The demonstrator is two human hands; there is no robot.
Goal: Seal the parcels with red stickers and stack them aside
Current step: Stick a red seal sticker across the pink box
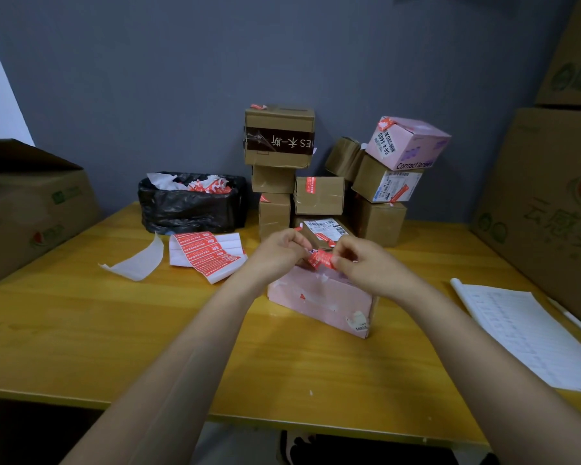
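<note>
In the head view, the left hand (pixel 277 251) and the right hand (pixel 361 266) meet just above the far top edge of the pink parcel (pixel 319 298), which stands near the middle of the yellow counter (pixel 81 330). The fingers (pixel 336 261) of both hands are curled and pinch a crumpled red sticker (pixel 320 258), one hand at each end. They seem to be pulling it flat so it can go across the parcel's top seam. Whether it already touches the cardboard I cannot tell. The parcel sits close in front of the person, probably so both wrists can work over it.

Just behind the hands, the stack of parcels (pixel 319 196) rises against the grey wall, several of them bearing red stickers. The pink box (pixel 408 144) on its right top sits tilted, so that side looks a poor landing place. The sticker sheet (pixel 208 253) lies near the parcel's left, handy for the next peel, with a strip of backing paper (pixel 138 263) beside it. A black-lined bin (pixel 188 206) behind them holds scraps.

Large cartons hem in the counter on both sides, and a printed paper sheet (pixel 534 330) lies at the right. The widest bare wood is at the front left. The parcel stands well back from the counter's front edge, so it could slide towards the person without tipping off.
</note>
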